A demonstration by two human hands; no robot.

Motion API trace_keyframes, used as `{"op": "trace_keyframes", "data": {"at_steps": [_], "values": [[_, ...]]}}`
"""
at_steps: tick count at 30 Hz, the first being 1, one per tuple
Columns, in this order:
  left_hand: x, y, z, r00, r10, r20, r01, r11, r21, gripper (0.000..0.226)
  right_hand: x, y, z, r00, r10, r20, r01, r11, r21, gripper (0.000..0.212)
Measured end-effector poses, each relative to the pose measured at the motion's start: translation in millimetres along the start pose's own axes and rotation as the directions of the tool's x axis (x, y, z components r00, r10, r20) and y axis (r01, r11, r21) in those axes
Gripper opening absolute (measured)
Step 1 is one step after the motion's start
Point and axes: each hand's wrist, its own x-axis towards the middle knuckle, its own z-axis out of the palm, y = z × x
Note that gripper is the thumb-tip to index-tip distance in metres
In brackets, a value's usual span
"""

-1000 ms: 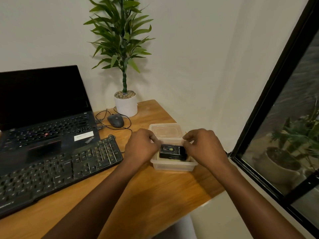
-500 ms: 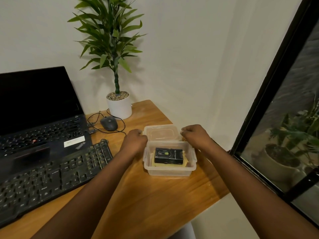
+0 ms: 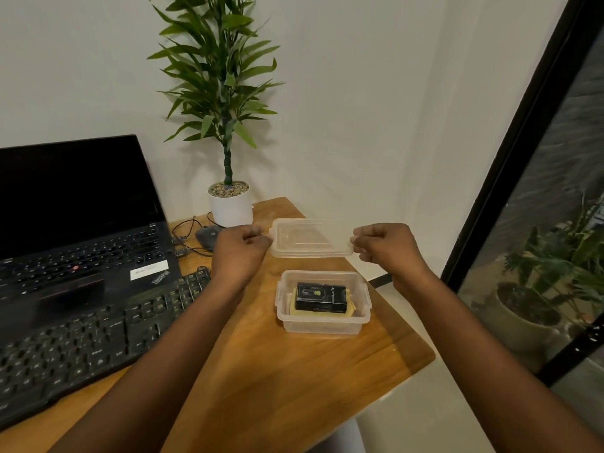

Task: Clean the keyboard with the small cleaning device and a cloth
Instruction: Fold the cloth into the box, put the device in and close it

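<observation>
A clear plastic lid [image 3: 310, 238] hangs in the air above and behind its clear plastic box [image 3: 322, 323]. My left hand [image 3: 240, 248] pinches the lid's left end and my right hand [image 3: 384, 245] pinches its right end. Inside the open box lies a small black cleaning device [image 3: 321, 296] on top of a yellow cloth [image 3: 350, 309]. The black external keyboard [image 3: 81, 335] lies at the left of the wooden desk [image 3: 294, 380], in front of the laptop.
An open black laptop [image 3: 75, 223] stands at the left. A grey mouse [image 3: 207, 237] with its cable and a potted plant [image 3: 230, 204] sit at the back of the desk. The desk's right edge runs close to a dark window frame [image 3: 510, 142].
Both hands have lifted the lid off the box and raised it away from me. The device and cloth inside are now uncovered.
</observation>
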Motion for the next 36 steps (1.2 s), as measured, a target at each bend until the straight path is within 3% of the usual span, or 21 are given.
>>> {"op": "trace_keyframes", "data": {"at_steps": [7, 12, 16, 19, 28, 32, 36], "values": [[-48.0, 6.5, -20.4, 0.995, 0.099, 0.004, -0.099, 0.995, -0.009, 0.026, -53.4, 5.9, -20.5, 0.999, -0.032, -0.032, 0.030, 0.998, -0.056, 0.016], [-71.8, -8.4, -18.2, 0.998, 0.051, 0.032, -0.051, 0.999, -0.019, 0.019, -82.5, 23.5, -23.6, 0.999, -0.029, -0.041, 0.024, 0.993, -0.116, 0.014], [-81.8, -17.1, -13.6, 0.998, 0.029, 0.053, -0.031, 0.999, 0.027, 0.027, -93.3, 30.6, -22.1, 0.998, -0.029, -0.053, 0.022, 0.991, -0.133, 0.011], [-82.1, -22.7, -9.9, 0.999, 0.001, 0.044, -0.001, 1.000, 0.015, 0.016, -95.3, 32.8, -20.6, 0.997, -0.034, -0.068, 0.024, 0.989, -0.144, 0.010], [-75.1, -31.4, -13.0, 0.992, -0.065, 0.109, 0.063, 0.998, 0.023, 0.021, -94.8, 43.0, -18.4, 1.000, 0.003, -0.015, -0.005, 0.992, -0.129, 0.020], [-69.7, -36.0, -14.6, 0.950, -0.190, 0.248, 0.203, 0.979, -0.028, 0.003, -93.2, 50.7, -16.9, 0.995, 0.100, 0.025, -0.100, 0.995, -0.003, 0.027], [-65.7, -37.9, -16.7, 0.843, -0.370, 0.390, 0.442, 0.890, -0.111, 0.017, -95.5, 52.0, -20.5, 0.943, 0.257, 0.211, -0.295, 0.941, 0.169, 0.032]]}}
